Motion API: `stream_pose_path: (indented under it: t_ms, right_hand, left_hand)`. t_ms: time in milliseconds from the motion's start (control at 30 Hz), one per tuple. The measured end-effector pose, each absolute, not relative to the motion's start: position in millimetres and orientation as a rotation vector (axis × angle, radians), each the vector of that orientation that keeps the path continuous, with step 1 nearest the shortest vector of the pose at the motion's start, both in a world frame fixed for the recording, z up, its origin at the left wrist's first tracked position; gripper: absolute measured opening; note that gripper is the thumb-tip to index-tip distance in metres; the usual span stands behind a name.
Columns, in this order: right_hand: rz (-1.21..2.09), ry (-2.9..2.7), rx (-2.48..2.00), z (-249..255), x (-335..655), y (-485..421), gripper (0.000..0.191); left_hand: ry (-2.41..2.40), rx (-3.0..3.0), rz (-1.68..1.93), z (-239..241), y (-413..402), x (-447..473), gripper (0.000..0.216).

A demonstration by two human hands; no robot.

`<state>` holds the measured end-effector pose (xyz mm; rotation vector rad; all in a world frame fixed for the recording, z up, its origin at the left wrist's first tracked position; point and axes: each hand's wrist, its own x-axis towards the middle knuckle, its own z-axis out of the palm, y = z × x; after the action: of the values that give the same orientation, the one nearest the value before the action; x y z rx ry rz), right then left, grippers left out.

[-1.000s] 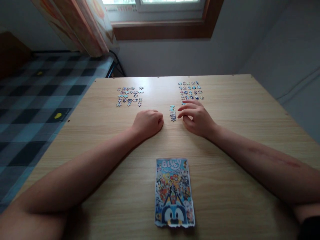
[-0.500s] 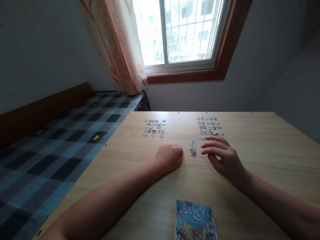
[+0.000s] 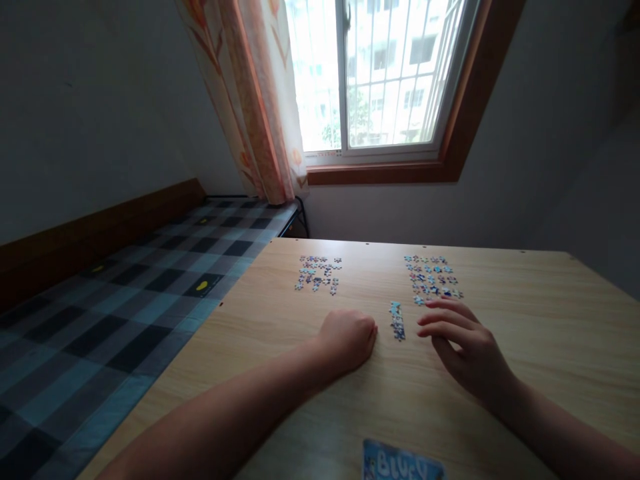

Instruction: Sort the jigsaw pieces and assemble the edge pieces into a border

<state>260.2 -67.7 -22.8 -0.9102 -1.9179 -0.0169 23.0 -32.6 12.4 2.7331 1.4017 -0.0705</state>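
Observation:
My left hand [image 3: 350, 339] rests on the table as a loose fist, its knuckles beside a narrow strip of joined jigsaw pieces [image 3: 397, 321]. Nothing shows sticking out of that fist. On the other side of the strip, my right hand [image 3: 467, 343] is held with fingers apart and slightly bent, nothing visible in them. Its fingertips are just in front of a block of loose jigsaw pieces [image 3: 431, 277] laid in rows. Farther left lies another group of loose jigsaw pieces [image 3: 317, 273].
A blue "Bluey" picture card or box [image 3: 403, 463] lies at the near side of the wooden table [image 3: 280, 300], cut off by the frame. To the left stands a bed with a checked cover [image 3: 135, 340]. A curtain [image 3: 260, 120] hangs by the barred window [image 3: 390, 80].
The view has tilted up a little, so everything sits lower and slightly right in the picture. Both hands keep nearly the same pose and place by the pieces.

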Motion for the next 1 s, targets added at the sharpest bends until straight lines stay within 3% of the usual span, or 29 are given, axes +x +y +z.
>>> stream_pose_path:
  t_ms: [1000]
  right_hand:
    - [-0.012,-1.951,-0.869,-30.0,262.7,-64.4,0.026]
  left_hand:
    - [1.411,2.736,-0.055,12.1,-33.5,21.7,0.040]
